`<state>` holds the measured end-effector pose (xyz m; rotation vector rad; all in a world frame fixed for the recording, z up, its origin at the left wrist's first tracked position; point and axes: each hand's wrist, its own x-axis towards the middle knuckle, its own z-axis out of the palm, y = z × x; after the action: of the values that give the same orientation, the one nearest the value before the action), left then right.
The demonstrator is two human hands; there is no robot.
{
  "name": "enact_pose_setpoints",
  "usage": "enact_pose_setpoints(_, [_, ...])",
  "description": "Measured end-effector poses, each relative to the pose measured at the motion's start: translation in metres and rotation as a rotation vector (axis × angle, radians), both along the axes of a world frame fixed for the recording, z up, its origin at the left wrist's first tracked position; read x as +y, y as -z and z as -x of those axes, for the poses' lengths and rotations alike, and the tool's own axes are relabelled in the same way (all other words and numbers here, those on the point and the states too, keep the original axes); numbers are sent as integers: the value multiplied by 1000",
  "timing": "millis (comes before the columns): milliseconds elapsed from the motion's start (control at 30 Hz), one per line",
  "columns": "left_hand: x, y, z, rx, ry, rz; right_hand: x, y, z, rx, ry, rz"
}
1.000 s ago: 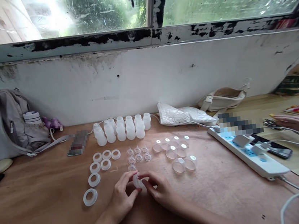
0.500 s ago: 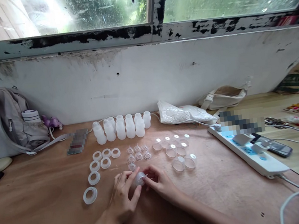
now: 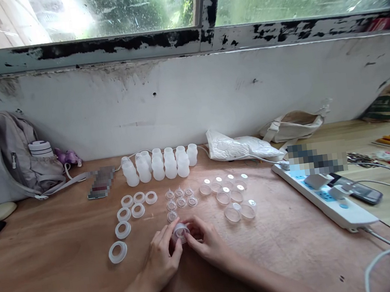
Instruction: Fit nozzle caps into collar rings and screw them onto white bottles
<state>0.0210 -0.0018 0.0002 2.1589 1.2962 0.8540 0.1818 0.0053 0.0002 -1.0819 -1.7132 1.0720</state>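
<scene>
Between my left hand (image 3: pixel 161 253) and my right hand (image 3: pixel 209 242), a translucent plastic bottle ring (image 3: pixel 180 231) is gripped by the fingertips, low over the table. A clear piece seems to sit inside it, partly covered by my fingers. Just beyond my hands are several clear nipple-shaped pieces (image 3: pixel 171 205) in short rows. To the left lie several loose plastic rings (image 3: pixel 123 229), curving away from me. Several clear round caps (image 3: pixel 233 213), each with a white dot, rest on the right. Frosted small bottles (image 3: pixel 158 168) stand upright in two rows behind.
A white power strip (image 3: pixel 348 219) with plugs and cables crosses the right side. At the back lie a white plastic bag (image 3: pixel 230 145) and a beige pouch (image 3: pixel 294 126). A grey backpack (image 3: pixel 0 155) leans at far left, near a blurred-out phone (image 3: pixel 102 182).
The ring has turned in my fingers so its round opening shows more towards me. My left fingers have drawn in closer around it. Another person's hands at far right have left view.
</scene>
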Motion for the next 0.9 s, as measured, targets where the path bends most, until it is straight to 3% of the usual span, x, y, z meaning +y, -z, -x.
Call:
enact_pose_setpoints(267, [-2,-1,-3,16,-36,2,-6,-4,4,-71,7,-43])
enact_pose_setpoints(500, [-4,-7,-7,-87,-52,108,-6,-2,8,-128,53,-96])
enact_pose_setpoints(900, [-2,-17,-6,-255,-105,278,-4,-4,4,-14,34,63])
